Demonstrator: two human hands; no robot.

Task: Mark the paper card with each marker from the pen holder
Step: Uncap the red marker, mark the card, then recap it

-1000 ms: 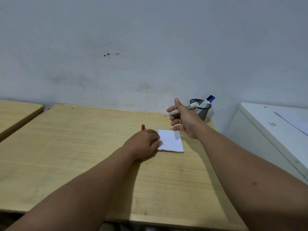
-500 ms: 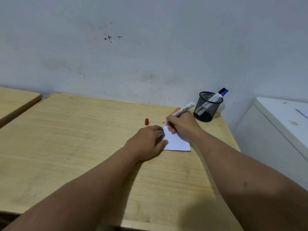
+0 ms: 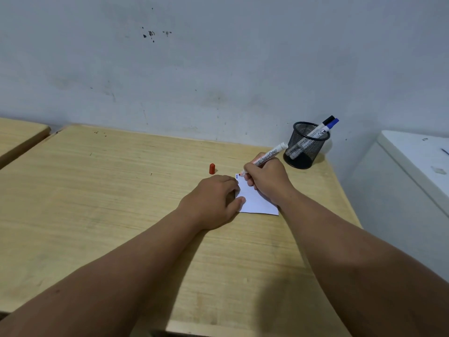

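A white paper card (image 3: 257,201) lies on the wooden desk (image 3: 121,203). My left hand (image 3: 213,200) presses down on the card's left edge with curled fingers. My right hand (image 3: 267,178) grips an uncapped red marker (image 3: 268,155), whose tip touches the card's far left corner next to a short blue mark (image 3: 236,176). The red cap (image 3: 212,168) stands on the desk just beyond my left hand. A black mesh pen holder (image 3: 305,148) stands at the desk's far right corner with a black-capped and a blue-capped marker (image 3: 325,125) leaning in it.
A grey wall rises right behind the desk. A white cabinet or appliance (image 3: 418,161) stands to the right of the desk. Another wooden desk (image 3: 19,135) adjoins on the far left.
My right hand came down from in front of the pen holder and set the red marker's tip on the card. The view tilted downward. My left hand stayed on the card.
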